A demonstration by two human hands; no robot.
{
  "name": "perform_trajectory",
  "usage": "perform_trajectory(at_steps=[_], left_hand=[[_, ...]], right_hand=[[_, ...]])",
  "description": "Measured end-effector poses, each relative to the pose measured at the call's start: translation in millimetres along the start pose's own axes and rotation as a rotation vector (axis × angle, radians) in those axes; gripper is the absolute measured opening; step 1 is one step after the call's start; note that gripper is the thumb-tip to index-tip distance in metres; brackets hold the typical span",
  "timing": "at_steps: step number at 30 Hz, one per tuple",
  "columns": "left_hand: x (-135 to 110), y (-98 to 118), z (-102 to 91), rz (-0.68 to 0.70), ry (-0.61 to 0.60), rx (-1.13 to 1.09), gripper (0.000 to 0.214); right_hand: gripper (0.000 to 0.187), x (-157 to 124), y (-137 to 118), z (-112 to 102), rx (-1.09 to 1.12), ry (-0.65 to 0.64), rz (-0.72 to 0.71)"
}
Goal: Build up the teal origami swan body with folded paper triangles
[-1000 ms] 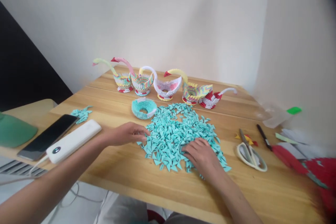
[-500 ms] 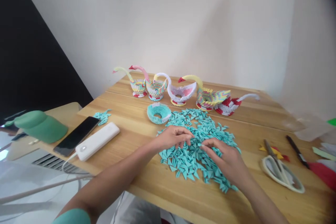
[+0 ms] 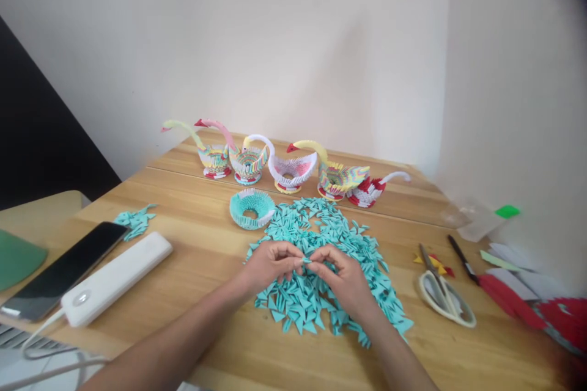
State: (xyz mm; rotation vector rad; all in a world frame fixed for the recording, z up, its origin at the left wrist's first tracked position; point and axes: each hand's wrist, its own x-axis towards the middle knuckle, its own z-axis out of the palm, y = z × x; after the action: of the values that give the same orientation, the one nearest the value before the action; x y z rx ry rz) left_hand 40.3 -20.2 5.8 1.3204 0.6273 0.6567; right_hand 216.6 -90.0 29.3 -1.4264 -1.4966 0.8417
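Observation:
Over a heap of folded turquoise paper triangles (image 3: 298,308), my two hands meet fingertip to fingertip. A small turquoise paper piece (image 3: 306,261) is pinched between them. My left hand (image 3: 274,263) grips it from the left with thumb and forefinger closed. From the other side, my right hand (image 3: 342,275) has its thumb and fingers closed on the same piece. Whether there is one piece or two is too small to tell. Just behind the heap sits a turquoise and white ring-shaped bowl (image 3: 251,209) made of interlocked paper pieces.
Several folded-paper swans (image 3: 293,171) stand in a row at the back. To the left lie a white power bank (image 3: 117,278) with a cable, a black phone (image 3: 64,272) and a small turquoise pile (image 3: 135,220). Scissors (image 3: 443,293), a black pen (image 3: 463,259) and red paper (image 3: 511,299) are at right.
My hands were apart, the right one holding a small turquoise piece; now their fingertips have come together around it. The camera view has turned right, so the table things appear farther left.

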Motion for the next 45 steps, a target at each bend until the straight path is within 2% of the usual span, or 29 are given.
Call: perform_trajectory(at_steps=[4, 12, 16, 23, 27, 29, 34, 37, 41, 45], left_hand=[[0.0, 0.4, 1.1, -0.015, -0.006, -0.035, 0.036], [-2.4, 2.6, 6.2, -0.040, -0.027, -0.043, 0.040], [-3.1, 3.5, 7.7, -0.037, -0.013, -0.022, 0.039], [-5.3, 3.1, 6.4, 0.007, 0.023, 0.165, 0.027], [-7.5, 2.5, 8.7, 0.065, 0.050, 0.340, 0.017], [-7.4, 3.2, 10.5, 0.073, 0.060, 0.321, 0.015], [-4.4, 5.3, 12.3, -0.045, -0.026, -0.060, 0.031], [-2.1, 1.6, 10.5, -0.064, -0.025, -0.161, 0.038], [-1.0, -5.3, 9.3, -0.014, 0.047, -0.115, 0.036], [-5.1, -4.8, 12.3, 0.123, 0.117, 0.142, 0.017]], right_hand=[[0.017, -1.5, 5.3, -0.2, 0.147, -0.045, 0.047], [0.031, -1.4, 6.8, 4.5, 0.298, -0.019, 0.187], [0.026, -1.1, 6.7, 5.2, 0.319, -0.030, 0.202], [0.026, -1.8, 5.9, 6.3, 0.197, -0.001, 0.108], [0.030, -3.2, 5.2, 7.2, 0.189, 0.000, 0.134], [0.030, -3.4, 4.8, 6.8, 0.195, 0.026, 0.149], [0.031, -3.1, 4.5, 5.3, 0.273, 0.032, 0.191], [0.028, -3.0, 5.4, 6.3, 0.255, 0.045, 0.172], [0.022, -3.6, 3.9, 8.5, 0.129, 0.070, 0.086], [0.015, -4.7, 0.7, 9.5, -0.038, 0.079, 0.010]])
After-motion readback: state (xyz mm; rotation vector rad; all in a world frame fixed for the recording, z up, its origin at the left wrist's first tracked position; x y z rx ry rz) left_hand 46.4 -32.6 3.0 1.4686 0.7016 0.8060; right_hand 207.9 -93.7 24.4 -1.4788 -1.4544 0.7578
